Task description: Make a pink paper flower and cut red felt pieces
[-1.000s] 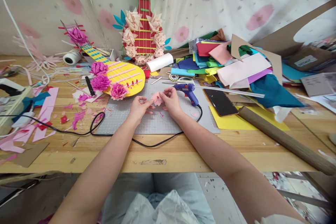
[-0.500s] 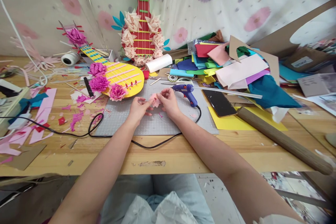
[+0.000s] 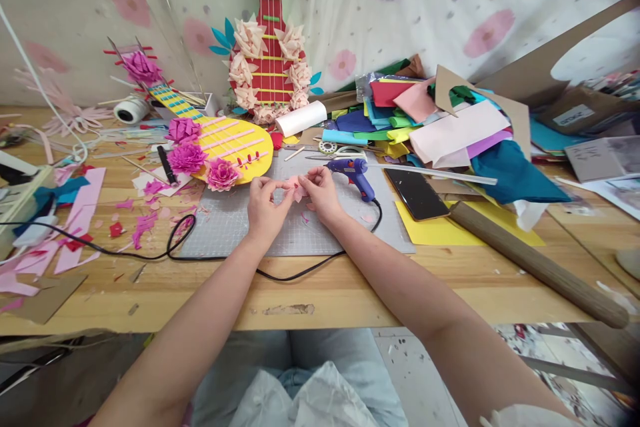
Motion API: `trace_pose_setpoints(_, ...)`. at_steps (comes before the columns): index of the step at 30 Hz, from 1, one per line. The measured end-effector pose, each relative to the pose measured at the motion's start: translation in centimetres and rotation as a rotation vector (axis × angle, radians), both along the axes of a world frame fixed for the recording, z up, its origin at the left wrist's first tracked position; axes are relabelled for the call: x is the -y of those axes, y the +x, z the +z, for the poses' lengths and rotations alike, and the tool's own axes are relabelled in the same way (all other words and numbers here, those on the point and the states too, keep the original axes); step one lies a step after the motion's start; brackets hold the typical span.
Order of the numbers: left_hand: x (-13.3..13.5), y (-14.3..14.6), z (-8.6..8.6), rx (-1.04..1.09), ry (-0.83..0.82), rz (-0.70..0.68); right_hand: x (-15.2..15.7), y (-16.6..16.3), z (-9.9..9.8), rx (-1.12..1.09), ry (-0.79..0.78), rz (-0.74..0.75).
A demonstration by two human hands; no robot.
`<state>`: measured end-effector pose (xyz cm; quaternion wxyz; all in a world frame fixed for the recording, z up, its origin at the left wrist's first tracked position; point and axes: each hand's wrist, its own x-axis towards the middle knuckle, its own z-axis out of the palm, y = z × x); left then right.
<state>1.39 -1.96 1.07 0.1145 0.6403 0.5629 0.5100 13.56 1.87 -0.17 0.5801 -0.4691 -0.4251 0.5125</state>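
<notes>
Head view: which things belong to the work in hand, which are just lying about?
In hand: small pale pink paper piece, pinched by left hand and right hand, over grey cutting mat.
Lying about: white paper roll, yellow paper guitar, black phone, long brown rod.

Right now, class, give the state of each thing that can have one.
Small pale pink paper piece, pinched between left hand and right hand.
Blue glue gun, resting on grey mat.
Black phone, flat, screen dark.
Yellow cardboard guitar, lying flat.
Red cardboard guitar, standing upright.
White paper roll, rolled, on its side.
</notes>
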Motion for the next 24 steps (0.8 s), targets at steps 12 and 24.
trace_pose_setpoints(12,-0.2,0.0,-0.1,0.000,-0.022,-0.011,0.1,0.1,0.1,-0.037,-0.006,0.033)
trace_pose_setpoints(24,-0.5,-0.4,-0.2,0.096,-0.058,0.028,-1.0,0.4,-0.2,0.183,-0.019,-0.112)
